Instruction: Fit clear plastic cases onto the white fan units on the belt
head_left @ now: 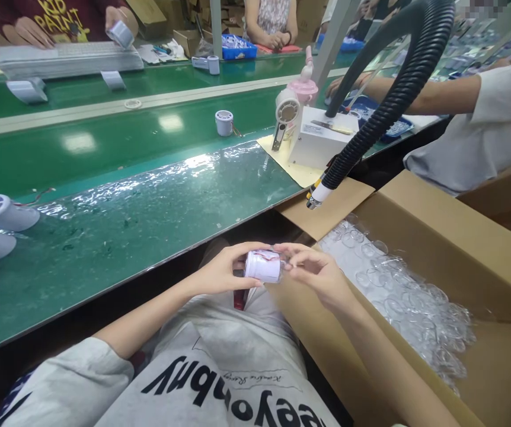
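Left hand cupped; right hand curled, close opposite; both forearms angled inward.

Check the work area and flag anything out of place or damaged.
One oddity: a white ring lies alone on the pale strip, apart from the other parts, perhaps dropped. No spill or damage is evident.

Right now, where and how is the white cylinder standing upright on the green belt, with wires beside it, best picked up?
Probably by its smooth side wall, coming from above, thumb and fingers opposite each other: the cylinder stands upright, slotted end up. Its thin wires trail to the right, so the grip should clear them.
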{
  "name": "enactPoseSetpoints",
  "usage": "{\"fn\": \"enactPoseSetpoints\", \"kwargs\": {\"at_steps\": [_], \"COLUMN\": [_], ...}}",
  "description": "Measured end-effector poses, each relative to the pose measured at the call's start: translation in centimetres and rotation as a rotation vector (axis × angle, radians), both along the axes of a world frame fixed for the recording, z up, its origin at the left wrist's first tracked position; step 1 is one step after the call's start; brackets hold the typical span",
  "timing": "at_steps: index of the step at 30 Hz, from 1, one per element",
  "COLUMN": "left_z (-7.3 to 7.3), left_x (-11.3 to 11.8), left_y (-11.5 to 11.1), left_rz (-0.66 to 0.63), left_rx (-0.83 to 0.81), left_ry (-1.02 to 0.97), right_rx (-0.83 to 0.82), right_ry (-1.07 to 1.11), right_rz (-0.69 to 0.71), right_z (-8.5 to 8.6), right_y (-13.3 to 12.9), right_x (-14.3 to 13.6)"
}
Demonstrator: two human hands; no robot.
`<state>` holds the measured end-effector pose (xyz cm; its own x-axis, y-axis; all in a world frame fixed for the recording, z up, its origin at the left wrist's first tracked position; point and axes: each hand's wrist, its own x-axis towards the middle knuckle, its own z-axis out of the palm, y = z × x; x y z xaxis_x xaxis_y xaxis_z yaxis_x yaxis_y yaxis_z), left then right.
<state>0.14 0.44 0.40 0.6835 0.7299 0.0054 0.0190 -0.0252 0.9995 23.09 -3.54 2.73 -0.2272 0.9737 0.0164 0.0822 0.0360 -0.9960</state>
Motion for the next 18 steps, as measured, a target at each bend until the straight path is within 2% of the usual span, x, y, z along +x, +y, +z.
{"fn": "enactPoseSetpoints", "kwargs": {"at_steps": [4,6,12,18], "left_z": [0.0,0.1,0.7,1.2], "left_x": [-0.2,-0.4,-0.8,-0.7], "left_y": [-0.6,-0.7,-0.7,-0.9], "left_rz": [0.041,0.017,-0.067,-0.073], "left_rx": [-0.21,-0.253,-0.096,-0.012], "left_ry": [-0.087,-0.094,-0.091,-0.075], "right_rx": [0.286,0.337,0.247,0.107], "right_ry": [-0.335,-0.374,-0.305,-0.196], "right_rz": [0.138,0.165,0.178,0.175], "right_z": [0.1,0.2,0.6,1.0], "right_y": [-0.8,-1.1,-1.4,-1.8], "right_x": [0.2,0.2,0.3,0.2]}}
